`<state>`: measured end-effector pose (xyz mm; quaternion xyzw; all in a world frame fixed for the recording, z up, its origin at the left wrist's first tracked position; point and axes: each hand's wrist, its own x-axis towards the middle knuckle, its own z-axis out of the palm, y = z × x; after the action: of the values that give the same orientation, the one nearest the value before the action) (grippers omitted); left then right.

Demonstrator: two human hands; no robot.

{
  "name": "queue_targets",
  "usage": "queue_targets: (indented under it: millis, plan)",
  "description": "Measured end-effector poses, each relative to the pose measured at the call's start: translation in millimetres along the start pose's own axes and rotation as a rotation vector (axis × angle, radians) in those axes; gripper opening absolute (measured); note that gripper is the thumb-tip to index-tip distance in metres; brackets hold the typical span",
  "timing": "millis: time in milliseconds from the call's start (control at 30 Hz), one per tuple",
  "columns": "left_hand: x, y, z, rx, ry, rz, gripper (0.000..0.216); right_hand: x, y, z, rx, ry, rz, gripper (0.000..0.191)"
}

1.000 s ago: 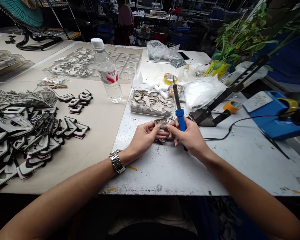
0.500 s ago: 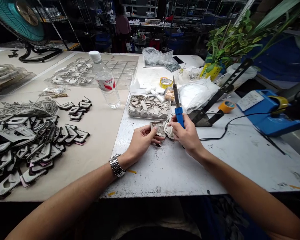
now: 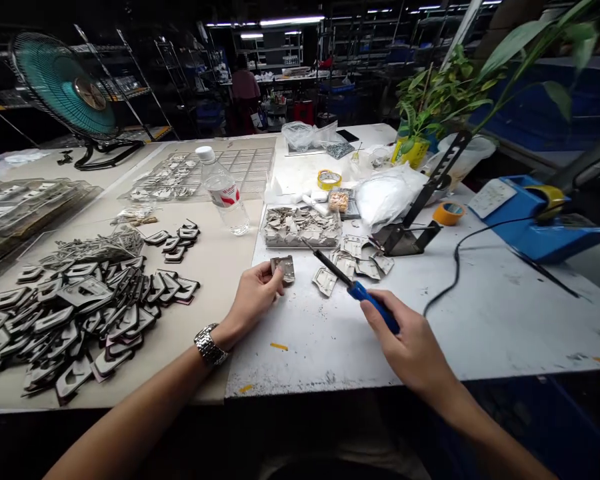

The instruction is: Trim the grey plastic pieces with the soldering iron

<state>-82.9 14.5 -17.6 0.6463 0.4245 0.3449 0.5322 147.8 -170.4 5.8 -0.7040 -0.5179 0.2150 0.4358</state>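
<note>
Between thumb and fingers, my left hand (image 3: 255, 297) pinches a small greyish plate-like part (image 3: 285, 269) just above the white work surface (image 3: 320, 347). My right hand (image 3: 405, 337) is wrapped round the blue handle of a soldering iron (image 3: 363, 293); its dark shaft points up and left, the tip apart from the held part. Beneath and beyond the iron lies a loose heap of similar pale plates (image 3: 355, 260). Behind them stands a clear tray (image 3: 303, 244) full of more such pieces.
Left lies a big pile of black-edged frames (image 3: 90, 320). A water bottle (image 3: 227, 200) stands beside the tray. To the right are a dark metal stand (image 3: 410, 237), orange tape (image 3: 449, 213), a blue tape dispenser (image 3: 545, 227) and the iron's cord. A fan (image 3: 65, 87) and a potted plant (image 3: 430, 107) stand farther back.
My hands have moved apart, the left one leftward with the grey part. The iron has swung from upright to slanting left, and the loose plates are uncovered. The camera view has shifted.
</note>
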Motion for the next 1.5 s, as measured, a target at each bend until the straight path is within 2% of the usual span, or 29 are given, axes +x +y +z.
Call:
queue_targets:
  millis: [100,267,367,500,667,967,1500]
  plan:
    - [-1,-2,-4,-0.046,-0.003,-0.037,0.041,-23,11,16,-0.145,0.107,-0.081,0.029]
    - [-9,-1,8,-0.132,-0.136,-0.107,0.035,-34,19,38,-0.431,0.218,-0.285,0.024]
    - [-11,-2,10,-0.134,-0.162,-0.120,0.032,-36,21,40,-0.546,0.238,-0.341,0.033]
    - [-9,-5,10,-0.176,-0.164,-0.113,0.030,-37,23,38,-0.649,0.199,-0.369,0.044]
    - [-7,-6,10,-0.166,-0.162,-0.090,0.029,-37,22,37,-0.691,0.166,-0.378,0.052]
    - [-8,-8,10,-0.167,-0.178,-0.067,0.024,-32,18,38,-0.722,0.181,-0.414,0.045]
    - [-9,-2,9,-0.112,-0.178,-0.055,0.026,-32,20,38,-0.703,0.159,-0.385,0.043]
